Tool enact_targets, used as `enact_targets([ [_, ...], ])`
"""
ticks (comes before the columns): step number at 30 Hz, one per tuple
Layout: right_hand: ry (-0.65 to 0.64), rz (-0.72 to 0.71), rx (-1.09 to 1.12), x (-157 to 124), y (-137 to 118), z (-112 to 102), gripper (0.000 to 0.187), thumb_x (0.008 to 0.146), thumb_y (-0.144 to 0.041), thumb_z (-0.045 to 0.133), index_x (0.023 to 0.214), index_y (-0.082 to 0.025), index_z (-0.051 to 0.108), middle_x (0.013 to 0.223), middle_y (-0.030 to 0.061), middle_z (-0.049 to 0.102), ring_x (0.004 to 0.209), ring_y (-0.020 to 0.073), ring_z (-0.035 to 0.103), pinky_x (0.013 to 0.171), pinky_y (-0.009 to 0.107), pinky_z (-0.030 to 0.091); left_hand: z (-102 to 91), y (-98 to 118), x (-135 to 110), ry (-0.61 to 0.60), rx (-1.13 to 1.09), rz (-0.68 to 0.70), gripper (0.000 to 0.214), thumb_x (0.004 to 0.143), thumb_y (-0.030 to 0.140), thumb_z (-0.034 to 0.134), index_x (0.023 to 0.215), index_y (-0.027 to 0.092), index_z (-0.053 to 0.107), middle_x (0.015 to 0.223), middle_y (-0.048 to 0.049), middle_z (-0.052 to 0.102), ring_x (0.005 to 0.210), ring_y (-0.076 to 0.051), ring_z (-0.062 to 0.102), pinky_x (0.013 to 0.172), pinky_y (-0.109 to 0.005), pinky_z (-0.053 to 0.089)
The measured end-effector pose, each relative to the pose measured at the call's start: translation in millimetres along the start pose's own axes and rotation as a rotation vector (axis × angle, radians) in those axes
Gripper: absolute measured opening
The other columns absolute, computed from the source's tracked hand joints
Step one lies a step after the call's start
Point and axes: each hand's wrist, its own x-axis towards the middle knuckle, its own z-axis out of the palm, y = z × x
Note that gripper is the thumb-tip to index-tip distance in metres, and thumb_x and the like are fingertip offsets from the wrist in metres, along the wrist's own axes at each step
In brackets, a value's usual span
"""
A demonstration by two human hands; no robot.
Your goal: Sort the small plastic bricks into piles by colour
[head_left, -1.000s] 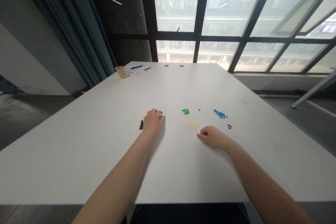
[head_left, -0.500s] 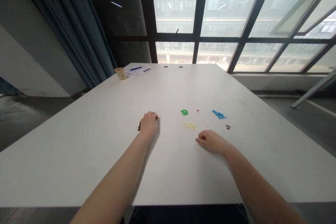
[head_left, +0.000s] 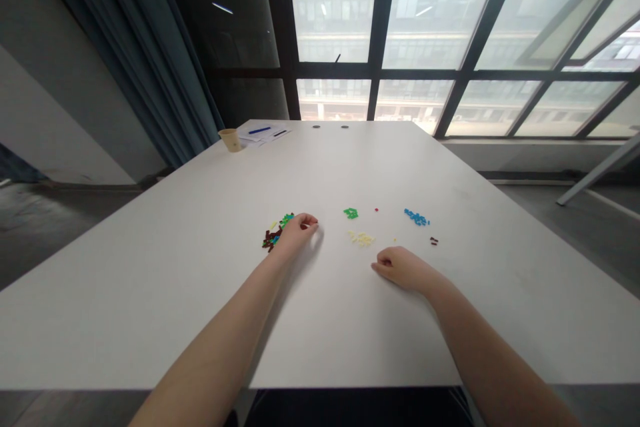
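My left hand (head_left: 299,229) lies on the white table (head_left: 200,267) just right of a mixed pile of small coloured pieces (head_left: 276,235). Its fingers are curled in a pinch; what they hold is too small to name. My right hand (head_left: 400,267) rests on the table as a loose fist below a small heap of pale yellow pieces (head_left: 363,238). Beyond them lie a green heap (head_left: 351,213), a single red piece (head_left: 376,210), a blue heap (head_left: 416,217) and two dark red pieces (head_left: 434,240).
At the far left corner of the table stand a paper cup (head_left: 231,139) and sheets of paper with pens (head_left: 263,131). Two dark round holes (head_left: 330,127) sit near the far edge. Large windows and a dark curtain (head_left: 150,47) are behind.
My left hand slid right, off the mixed pile, which now shows more fully with green and dark pieces. My right hand has barely moved.
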Motion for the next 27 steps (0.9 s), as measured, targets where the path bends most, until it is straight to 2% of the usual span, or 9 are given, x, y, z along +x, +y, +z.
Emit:
enact_targets([
  [3, 0.002, -0.002, 0.008, -0.4, -0.8, -0.5, 0.032, 0.076, -0.031, 0.046, 0.049, -0.017, 0.036, 0.048, -0.0032, 0.037, 0.048, 0.0082, 0.030, 0.049, 0.024, 0.019, 5.2, 17.3, -13.7, -0.237, -0.442, -0.120, 0.024, 0.066, 0.033, 0.063, 0.083, 0.017, 0.057, 0.079, -0.0014, 0.058, 0.070, -0.010, 0.053, 0.062, -0.021, 0.038],
  [5, 0.006, -0.004, 0.012, -0.8, -1.6, -1.0, 0.033, 0.075, -0.031, 0.047, 0.048, -0.017, 0.036, 0.048, -0.0033, 0.037, 0.048, 0.0081, 0.030, 0.049, 0.024, 0.019, 8.5, 28.5, -23.8, -0.394, -0.692, -0.186, 0.028, 0.062, 0.031, 0.068, 0.083, 0.017, 0.057, 0.081, -0.0013, 0.057, 0.069, -0.008, 0.053, 0.061, -0.019, 0.038],
  [8, 0.010, 0.001, 0.008, -1.6, -2.4, -1.4, 0.033, 0.075, -0.030, 0.048, 0.048, -0.017, 0.036, 0.047, -0.0037, 0.036, 0.047, 0.0079, 0.029, 0.048, 0.024, 0.019, 15.4, 38.8, -35.3, -0.557, -0.913, -0.233, 0.027, 0.061, 0.028, 0.071, 0.082, 0.017, 0.057, 0.084, -0.0008, 0.056, 0.068, -0.006, 0.052, 0.062, -0.018, 0.038],
  [14, 0.014, 0.003, 0.009, -1.6, -1.9, -0.3, 0.031, 0.075, -0.029, 0.050, 0.048, -0.016, 0.042, 0.047, -0.0037, 0.038, 0.048, 0.0082, 0.029, 0.049, 0.024, 0.020, 33.3, 33.9, -40.6, -0.642, -0.882, -0.252, 0.026, 0.058, 0.024, 0.073, 0.078, 0.017, 0.057, 0.083, -0.0005, 0.057, 0.067, -0.006, 0.051, 0.060, -0.018, 0.037],
  [18, 0.042, -0.025, 0.039, -0.7, -3.6, -3.1, 0.025, 0.076, -0.027, 0.049, 0.053, -0.016, 0.050, 0.051, -0.0032, 0.043, 0.050, 0.0085, 0.033, 0.050, 0.023, 0.024, 36.7, 28.9, -39.7, -0.704, -0.854, -0.255, 0.026, 0.059, 0.023, 0.073, 0.079, 0.016, 0.059, 0.088, -0.0018, 0.058, 0.070, -0.006, 0.052, 0.062, -0.018, 0.038],
  [20, 0.104, -0.082, 0.080, -0.2, -6.5, -5.6, 0.020, 0.077, -0.026, 0.049, 0.061, -0.017, 0.056, 0.054, -0.0028, 0.046, 0.052, 0.0088, 0.036, 0.053, 0.022, 0.027, 36.2, 27.7, -39.3, -0.727, -0.860, -0.251, 0.025, 0.060, 0.023, 0.073, 0.080, 0.016, 0.060, 0.089, -0.0018, 0.058, 0.071, -0.006, 0.052, 0.062, -0.018, 0.039],
  [24, 0.338, -0.257, 0.192, -0.6, -15.6, -8.2, 0.016, 0.079, -0.026, 0.049, 0.084, -0.019, 0.062, 0.063, -0.0014, 0.050, 0.056, 0.0098, 0.040, 0.057, 0.022, 0.032, 35.4, 26.4, -39.0, -0.739, -0.853, -0.247, 0.024, 0.062, 0.024, 0.072, 0.082, 0.017, 0.062, 0.091, -0.0019, 0.058, 0.073, -0.007, 0.053, 0.064, -0.018, 0.040],
  [27, 0.447, -0.384, 0.228, -2.7, -22.9, -6.9, 0.015, 0.077, -0.025, 0.052, 0.088, -0.020, 0.062, 0.065, -0.0013, 0.050, 0.057, 0.0098, 0.042, 0.058, 0.022, 0.034, 35.2, 26.8, -39.9, -0.745, -0.834, -0.259, 0.024, 0.061, 0.025, 0.073, 0.081, 0.017, 0.063, 0.089, -0.0025, 0.059, 0.074, -0.007, 0.053, 0.065, -0.019, 0.040],
])
